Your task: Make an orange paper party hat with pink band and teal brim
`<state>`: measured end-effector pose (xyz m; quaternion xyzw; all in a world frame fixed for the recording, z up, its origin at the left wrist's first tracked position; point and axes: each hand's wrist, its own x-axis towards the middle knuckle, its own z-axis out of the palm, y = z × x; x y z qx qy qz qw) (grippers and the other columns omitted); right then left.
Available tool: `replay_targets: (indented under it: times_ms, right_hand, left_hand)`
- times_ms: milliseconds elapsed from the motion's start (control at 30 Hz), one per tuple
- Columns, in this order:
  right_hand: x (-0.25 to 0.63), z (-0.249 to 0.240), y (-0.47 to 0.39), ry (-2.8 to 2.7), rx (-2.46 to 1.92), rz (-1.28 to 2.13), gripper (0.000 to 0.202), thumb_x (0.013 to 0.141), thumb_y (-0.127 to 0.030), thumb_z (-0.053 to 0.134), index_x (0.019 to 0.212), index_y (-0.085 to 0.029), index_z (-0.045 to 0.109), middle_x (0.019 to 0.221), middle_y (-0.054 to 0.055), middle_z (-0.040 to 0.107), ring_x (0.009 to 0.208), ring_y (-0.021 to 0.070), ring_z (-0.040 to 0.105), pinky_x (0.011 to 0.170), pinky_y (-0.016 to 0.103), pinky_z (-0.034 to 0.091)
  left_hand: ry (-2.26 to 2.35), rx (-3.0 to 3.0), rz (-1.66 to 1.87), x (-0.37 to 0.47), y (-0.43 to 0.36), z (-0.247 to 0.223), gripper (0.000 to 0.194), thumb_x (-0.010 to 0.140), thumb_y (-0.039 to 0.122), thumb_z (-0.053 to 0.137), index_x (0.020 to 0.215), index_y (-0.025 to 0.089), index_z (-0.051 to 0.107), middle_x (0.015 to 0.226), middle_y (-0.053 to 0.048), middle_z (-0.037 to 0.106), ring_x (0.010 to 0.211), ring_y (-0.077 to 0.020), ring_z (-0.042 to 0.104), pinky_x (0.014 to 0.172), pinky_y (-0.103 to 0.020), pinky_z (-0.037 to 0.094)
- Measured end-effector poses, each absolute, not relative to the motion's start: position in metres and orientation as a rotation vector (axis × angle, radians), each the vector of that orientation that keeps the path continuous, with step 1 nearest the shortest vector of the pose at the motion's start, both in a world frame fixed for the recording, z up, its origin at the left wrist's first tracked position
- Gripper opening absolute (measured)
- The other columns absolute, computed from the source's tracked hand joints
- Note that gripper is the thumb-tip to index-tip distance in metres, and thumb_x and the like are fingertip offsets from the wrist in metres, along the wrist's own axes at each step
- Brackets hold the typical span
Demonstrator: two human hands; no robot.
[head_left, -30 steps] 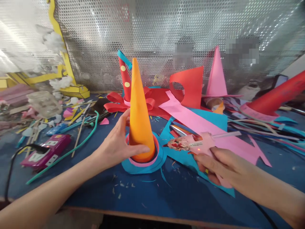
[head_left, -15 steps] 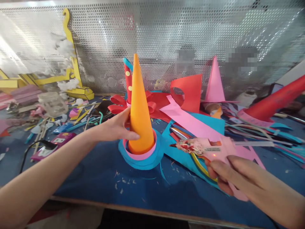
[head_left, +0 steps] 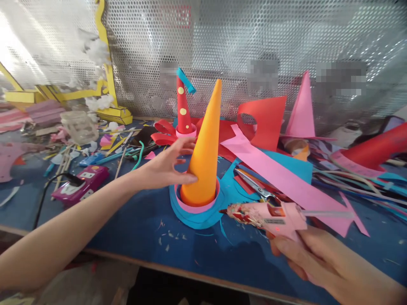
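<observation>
An orange paper cone [head_left: 204, 161] leans to the right inside a pink band [head_left: 199, 208] on a blue brim [head_left: 190, 220]. At its left side is my left hand [head_left: 165, 165], fingers spread and curved, with the thumb tip over the cone's lower front; whether it touches is hard to tell. My right hand [head_left: 314, 258] is closed around the handle of a pink hot glue gun [head_left: 280, 218], a clear glue stick [head_left: 330, 214] jutting from its back. The gun's nozzle points left, close to the brim's right edge. Scissors [head_left: 257, 184] lie behind the gun.
Behind the cone stands a red dotted cone [head_left: 183, 106] with red loops. Pink strip [head_left: 273, 169], red sheet [head_left: 263, 120] and pink cone hat [head_left: 302, 110] lie to the right. A purple power strip [head_left: 81, 186] with a black cord and scraps are on the left.
The orange cone has gone from nearly upright to leaning right. My left hand's fingers have come out from behind it and spread. The glue gun has moved closer to the brim, and the view has shifted.
</observation>
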<state>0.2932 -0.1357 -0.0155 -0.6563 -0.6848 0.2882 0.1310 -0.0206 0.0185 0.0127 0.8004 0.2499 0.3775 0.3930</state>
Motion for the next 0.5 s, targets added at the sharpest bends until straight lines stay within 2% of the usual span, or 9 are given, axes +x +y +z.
replay_targets:
  times_ms: [67,100,200,267,333,433,500]
  right_hand:
    - [0.295,-0.018,-0.135,-2.013,-1.868,0.792,0.052,0.084,-0.069,0.042,0.074,-0.024,0.066,0.051,0.000,0.055,0.048,0.0166,0.056,0.043,0.024,0.047]
    - [0.294,-0.018,-0.134,-2.020,-1.835,0.779,0.050,0.084,-0.068,0.043,0.075,-0.024,0.066,0.051,0.000,0.055,0.047,0.0166,0.056,0.042,0.024,0.047]
    - [0.289,-0.014,-0.135,-1.992,-1.799,0.679,0.048,0.085,-0.066,0.045,0.074,-0.025,0.066,0.049,0.001,0.056,0.045,0.0173,0.057,0.041,0.025,0.047]
    - [0.283,-0.009,-0.135,-2.000,-1.818,0.563,0.045,0.086,-0.063,0.046,0.076,-0.025,0.068,0.048,0.001,0.057,0.044,0.0187,0.057,0.043,0.027,0.049]
    - [0.278,-0.005,-0.134,-2.102,-1.754,0.458,0.040,0.087,-0.058,0.048,0.085,-0.025,0.070,0.055,0.003,0.063,0.052,0.0221,0.063,0.054,0.030,0.056]
    - [0.268,-0.001,-0.129,-2.299,-1.562,0.409,0.036,0.090,-0.051,0.047,0.102,-0.026,0.070,0.087,0.007,0.075,0.084,0.0292,0.071,0.077,0.035,0.059]
    - [0.260,0.001,-0.125,-2.367,-1.512,0.458,0.035,0.092,-0.049,0.046,0.105,-0.027,0.070,0.092,0.007,0.075,0.092,0.0296,0.070,0.085,0.036,0.057]
  left_hand:
    - [0.816,2.086,1.216,-0.025,0.001,0.014,0.045,0.074,0.020,0.072,0.113,0.021,0.049,0.110,-0.005,0.060,0.105,-0.0199,0.059,0.087,-0.034,0.051]
    - [0.858,2.140,1.235,-0.026,-0.009,0.014,0.034,0.076,0.019,0.070,0.105,0.021,0.052,0.101,-0.003,0.062,0.095,-0.0175,0.061,0.082,-0.031,0.051]
    - [0.911,2.349,0.984,-0.026,-0.033,0.011,0.010,0.083,0.013,0.061,0.091,0.019,0.060,0.084,0.001,0.067,0.076,-0.0131,0.062,0.072,-0.026,0.050]
    - [0.885,2.518,0.766,-0.023,-0.041,0.005,0.013,0.086,0.011,0.056,0.094,0.018,0.064,0.087,-0.002,0.070,0.079,-0.0157,0.064,0.075,-0.029,0.050]
    - [0.834,2.643,0.613,-0.021,-0.044,-0.002,0.019,0.090,0.012,0.051,0.103,0.017,0.064,0.094,-0.006,0.071,0.088,-0.0202,0.066,0.081,-0.033,0.049]
    - [0.808,2.695,0.487,-0.020,-0.043,-0.009,0.022,0.093,0.015,0.047,0.107,0.017,0.063,0.096,-0.007,0.072,0.092,-0.0226,0.066,0.084,-0.036,0.048]
    - [0.797,2.683,0.461,-0.020,-0.041,-0.012,0.021,0.093,0.014,0.046,0.105,0.018,0.063,0.095,-0.006,0.072,0.089,-0.0221,0.067,0.084,-0.036,0.047]
